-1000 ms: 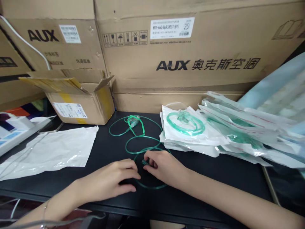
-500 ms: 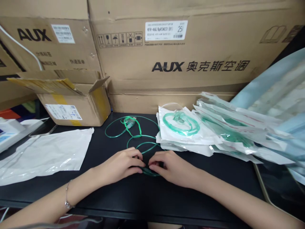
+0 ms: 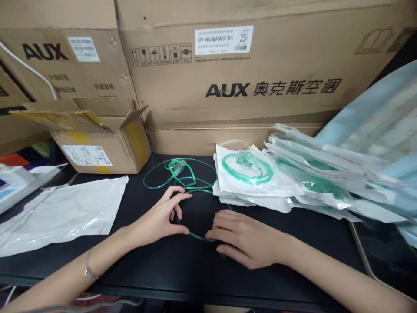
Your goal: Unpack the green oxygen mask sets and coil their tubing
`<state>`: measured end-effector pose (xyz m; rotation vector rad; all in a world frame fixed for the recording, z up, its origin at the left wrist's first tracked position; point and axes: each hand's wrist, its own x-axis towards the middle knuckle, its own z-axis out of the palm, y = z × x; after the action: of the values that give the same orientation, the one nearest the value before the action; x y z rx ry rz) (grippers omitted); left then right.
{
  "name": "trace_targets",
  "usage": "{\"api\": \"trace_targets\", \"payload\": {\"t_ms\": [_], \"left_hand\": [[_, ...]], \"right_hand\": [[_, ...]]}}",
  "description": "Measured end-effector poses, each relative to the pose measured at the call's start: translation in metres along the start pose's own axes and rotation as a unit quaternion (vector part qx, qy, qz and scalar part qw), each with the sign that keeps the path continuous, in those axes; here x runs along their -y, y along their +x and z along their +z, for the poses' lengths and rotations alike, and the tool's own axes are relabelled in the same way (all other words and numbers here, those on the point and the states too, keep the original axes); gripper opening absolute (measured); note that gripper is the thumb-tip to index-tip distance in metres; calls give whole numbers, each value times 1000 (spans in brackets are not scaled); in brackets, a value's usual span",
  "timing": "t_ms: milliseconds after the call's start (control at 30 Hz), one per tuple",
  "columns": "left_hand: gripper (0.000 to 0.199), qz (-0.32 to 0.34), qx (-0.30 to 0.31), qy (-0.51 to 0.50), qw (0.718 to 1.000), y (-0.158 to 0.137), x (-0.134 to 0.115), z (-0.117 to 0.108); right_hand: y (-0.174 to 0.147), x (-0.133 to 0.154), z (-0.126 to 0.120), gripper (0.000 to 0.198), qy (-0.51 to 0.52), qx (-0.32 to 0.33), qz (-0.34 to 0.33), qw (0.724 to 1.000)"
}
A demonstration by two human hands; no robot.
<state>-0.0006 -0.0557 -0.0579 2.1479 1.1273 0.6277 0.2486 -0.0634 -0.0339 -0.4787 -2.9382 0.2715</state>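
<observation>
A clear oxygen mask (image 3: pixel 178 167) with a bright green strap lies at the middle back of the black table, its green tubing (image 3: pixel 198 238) trailing forward in loose loops. My left hand (image 3: pixel 164 215) is at the left side of the front loop, thumb and fingers apart; its thumb tip meets the tubing. Across from it, my right hand (image 3: pixel 239 237) has its fingers curled over the tubing at the loop's right side. Part of the tubing is hidden under that hand.
White packets with green tubing (image 3: pixel 247 169) are stacked at the right, beside more packets (image 3: pixel 322 174). A flat white pouch (image 3: pixel 74 208) lies at the left, before an open carton (image 3: pixel 100 143). Large boxes (image 3: pixel 260 65) stand behind. A dark glossy device (image 3: pixel 384 252) is at the right edge.
My hands have moved apart from close together, my right hand rightward and nearer me, my left hand slightly left with fingers spreading. The tubing between them now forms a wider loop.
</observation>
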Motion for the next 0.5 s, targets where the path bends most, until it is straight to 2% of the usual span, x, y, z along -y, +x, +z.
{"api": "trace_targets", "payload": {"t_ms": [67,167,333,400,500], "left_hand": [[39,6,32,18,999,3,-2,-2],[15,31,82,54,995,6,-8,-4],[13,49,86,45,994,5,-9,-5],[13,50,82,44,994,5,-9,-2],[12,36,47,56,997,2,-13,7]], "right_hand": [[-9,-5,-5,35,-9,-15,-21,1000],[-27,-15,-9,43,-67,-15,-5,998],[-44,-25,-4,30,-173,-42,-27,984],[-38,-22,-1,26,-164,-62,-21,984],[-17,-12,4,21,-100,-83,40,991]]}}
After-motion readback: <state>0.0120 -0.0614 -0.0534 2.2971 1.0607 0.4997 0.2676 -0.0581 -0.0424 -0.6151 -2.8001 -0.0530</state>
